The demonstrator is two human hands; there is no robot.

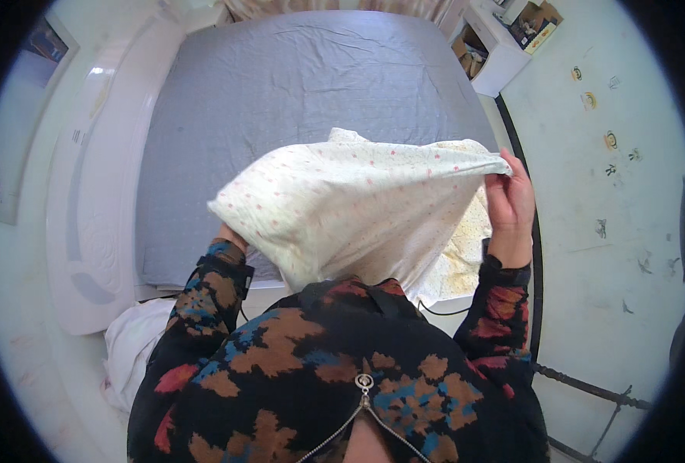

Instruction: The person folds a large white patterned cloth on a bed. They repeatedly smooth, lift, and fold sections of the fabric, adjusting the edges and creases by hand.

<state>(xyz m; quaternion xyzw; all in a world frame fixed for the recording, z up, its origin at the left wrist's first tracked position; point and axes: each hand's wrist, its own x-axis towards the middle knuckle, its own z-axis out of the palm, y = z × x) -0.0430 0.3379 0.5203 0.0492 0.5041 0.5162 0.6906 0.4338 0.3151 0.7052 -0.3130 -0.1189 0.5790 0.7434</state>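
Closest: my patterned zip jacket [334, 386] fills the bottom of the view, both sleeves rising toward the cloth.
Cloth: a cream pillowcase with small pink dots [350, 208], lifted in front of my chest, over the near edge of the bed.
Right hand: my right hand [510, 204] is raised, fingers pinched shut on the cloth's upper right corner.
Left hand: my left hand [230, 231] is almost wholly buried under the cloth's left edge; only the wrist shows, so I cannot tell whether those fingers are closed or spread.
Doing it well: I judge the cloth wants an even pull, both corners level and the opening kept wide, so the fabric hangs flat and does not twist.
Below the cloth: a second piece of pale yellowish fabric [462, 255] lies on the bed's near right corner, partly covered.
Bed: a grey sheet [296, 85], lightly creased, stretches away from me.
Left side: a white bundle [134, 339] sits low beside the bed.
Far: a white shelf unit [500, 50] stands beyond the bed's far right corner, its contents too small to name.
Hidden: whatever may be inside the pillowcase, and its lower end behind my jacket.
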